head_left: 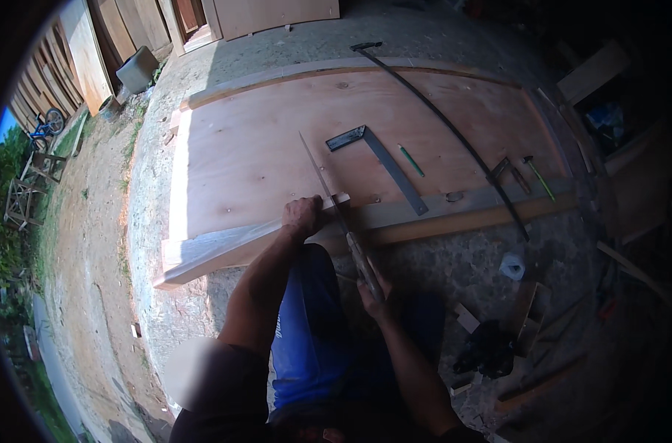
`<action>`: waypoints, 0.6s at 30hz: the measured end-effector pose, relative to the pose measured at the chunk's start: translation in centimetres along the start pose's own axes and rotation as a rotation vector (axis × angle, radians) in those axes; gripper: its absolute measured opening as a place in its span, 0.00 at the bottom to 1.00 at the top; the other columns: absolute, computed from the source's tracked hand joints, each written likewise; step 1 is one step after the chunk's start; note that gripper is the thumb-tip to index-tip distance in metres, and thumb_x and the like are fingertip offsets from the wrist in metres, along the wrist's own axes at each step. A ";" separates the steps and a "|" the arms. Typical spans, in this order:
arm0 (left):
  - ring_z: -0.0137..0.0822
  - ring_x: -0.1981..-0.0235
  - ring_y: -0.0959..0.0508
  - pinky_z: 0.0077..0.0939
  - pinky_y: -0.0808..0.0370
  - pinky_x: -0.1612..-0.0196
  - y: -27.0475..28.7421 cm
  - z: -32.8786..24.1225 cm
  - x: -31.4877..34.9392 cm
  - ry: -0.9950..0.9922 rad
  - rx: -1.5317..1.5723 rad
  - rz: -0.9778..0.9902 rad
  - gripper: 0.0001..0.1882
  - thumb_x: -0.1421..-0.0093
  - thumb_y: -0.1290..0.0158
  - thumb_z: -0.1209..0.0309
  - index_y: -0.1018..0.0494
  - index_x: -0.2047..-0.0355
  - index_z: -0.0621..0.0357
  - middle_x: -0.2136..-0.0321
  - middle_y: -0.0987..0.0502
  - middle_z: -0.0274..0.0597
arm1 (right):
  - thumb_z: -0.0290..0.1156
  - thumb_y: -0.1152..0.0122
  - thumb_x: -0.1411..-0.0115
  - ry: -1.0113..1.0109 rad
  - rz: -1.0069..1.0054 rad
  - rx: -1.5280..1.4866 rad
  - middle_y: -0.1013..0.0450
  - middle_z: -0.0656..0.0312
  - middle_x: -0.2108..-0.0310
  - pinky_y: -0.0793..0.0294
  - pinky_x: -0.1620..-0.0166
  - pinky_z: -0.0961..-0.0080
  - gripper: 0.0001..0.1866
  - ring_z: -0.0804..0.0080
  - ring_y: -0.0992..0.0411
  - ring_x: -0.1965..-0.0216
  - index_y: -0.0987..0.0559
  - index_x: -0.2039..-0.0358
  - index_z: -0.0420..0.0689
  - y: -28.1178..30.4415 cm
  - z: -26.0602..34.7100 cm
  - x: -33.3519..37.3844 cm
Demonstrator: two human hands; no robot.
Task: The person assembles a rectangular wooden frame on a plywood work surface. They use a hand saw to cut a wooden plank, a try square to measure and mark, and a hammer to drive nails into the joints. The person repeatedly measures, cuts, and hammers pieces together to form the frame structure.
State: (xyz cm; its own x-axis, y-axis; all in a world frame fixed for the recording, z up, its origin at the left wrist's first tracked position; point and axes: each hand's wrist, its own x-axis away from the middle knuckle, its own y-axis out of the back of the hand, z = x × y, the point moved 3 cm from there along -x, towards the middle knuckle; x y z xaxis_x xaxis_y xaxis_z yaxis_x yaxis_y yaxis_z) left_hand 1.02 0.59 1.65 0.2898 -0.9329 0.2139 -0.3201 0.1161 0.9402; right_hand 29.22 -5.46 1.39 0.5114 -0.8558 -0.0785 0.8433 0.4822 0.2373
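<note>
across the near edge of a wide, pinkish-brown plywood panel with a wooden frame, a long, narrow, tapering handsaw slants away from the person, its metal tip over the sheet and its handle toward the blue trousers. the right grip is wrapped round the handle, fingers folded firmly about it. the left grip rests on the near wooden rail, its fingers curled, right beside a short, pale strip of wood that the blade crosses; whether it pinches that strip or only presses on it, i cannot tell.

on the sheet, right of the saw, lies a dark, l-shaped metal square, its long arm reaching onto the rail, and just beside it a slim green pencil. farther right a long, curved black bar runs over the panel past both edges, with a small green-handled hammer near its lower part.

on the grey concrete floor, to the right of the legs, sit a white roll, a crumpled black plastic bag and several wooden offcuts.
</note>
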 end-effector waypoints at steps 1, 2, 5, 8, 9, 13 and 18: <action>0.56 0.62 0.17 0.49 0.22 0.59 0.2 0.1 0.1 0.008 -0.003 0.001 0.18 0.41 0.42 0.52 0.24 0.61 0.53 0.66 0.18 0.54 | 0.25 0.41 0.39 -0.076 0.032 -0.009 0.25 0.43 0.44 0.26 0.45 0.68 0.31 0.58 0.25 0.43 0.32 0.34 0.42 -0.1 0.2 0.1; 0.56 0.61 0.17 0.49 0.22 0.59 0.1 0.3 0.4 0.015 -0.006 0.001 0.17 0.40 0.42 0.53 0.24 0.62 0.53 0.66 0.18 0.54 | 0.26 0.40 0.38 -0.152 0.063 -0.018 0.26 0.43 0.44 0.26 0.45 0.67 0.31 0.57 0.25 0.42 0.33 0.33 0.42 -0.2 0.3 0.3; 0.54 0.61 0.17 0.48 0.22 0.58 0.4 0.0 -0.5 0.009 -0.007 0.002 0.19 0.44 0.38 0.51 0.24 0.63 0.52 0.66 0.18 0.52 | 0.29 0.38 0.38 0.047 -0.035 0.082 0.25 0.43 0.44 0.25 0.46 0.66 0.32 0.55 0.25 0.43 0.34 0.33 0.43 -0.5 -1.7 0.8; 0.54 0.60 0.17 0.47 0.22 0.57 0.8 1.1 -1.8 0.008 0.037 0.047 0.22 0.47 0.37 0.48 0.23 0.64 0.52 0.66 0.18 0.50 | 0.32 0.37 0.38 -0.128 0.013 0.087 0.25 0.43 0.44 0.24 0.46 0.66 0.33 0.54 0.25 0.43 0.33 0.33 0.45 -0.7 -3.3 1.3; 0.54 0.60 0.18 0.47 0.22 0.57 0.7 1.5 -2.3 0.011 0.053 0.067 0.24 0.48 0.36 0.46 0.23 0.64 0.52 0.66 0.18 0.49 | 0.32 0.37 0.38 -0.119 0.004 0.075 0.25 0.43 0.45 0.24 0.47 0.64 0.32 0.52 0.24 0.44 0.33 0.33 0.46 -0.7 -3.4 1.0; 0.52 0.58 0.18 0.45 0.22 0.56 1.5 1.8 -1.8 0.051 0.093 0.122 0.25 0.52 0.33 0.45 0.22 0.65 0.52 0.65 0.17 0.47 | 0.29 0.40 0.37 -0.045 0.034 0.200 0.21 0.46 0.53 0.23 0.54 0.70 0.29 0.64 0.20 0.56 0.31 0.35 0.39 1.6 5.7 1.9; 0.53 0.59 0.18 0.46 0.22 0.56 2.4 2.0 -1.6 0.053 0.077 0.145 0.25 0.50 0.35 0.46 0.21 0.64 0.53 0.65 0.17 0.50 | 0.26 0.41 0.38 -0.127 0.080 0.175 0.22 0.44 0.52 0.22 0.53 0.68 0.29 0.60 0.19 0.56 0.31 0.36 0.37 8.3 11.0 12.6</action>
State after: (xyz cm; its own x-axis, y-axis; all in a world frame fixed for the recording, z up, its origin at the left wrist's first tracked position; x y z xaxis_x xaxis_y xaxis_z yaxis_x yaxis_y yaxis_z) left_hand -1.98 1.65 3.01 0.2819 -0.8887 0.3616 -0.4296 0.2201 0.8758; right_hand 40.88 -14.30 12.99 0.5415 -0.8380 0.0673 0.7535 0.5193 0.4033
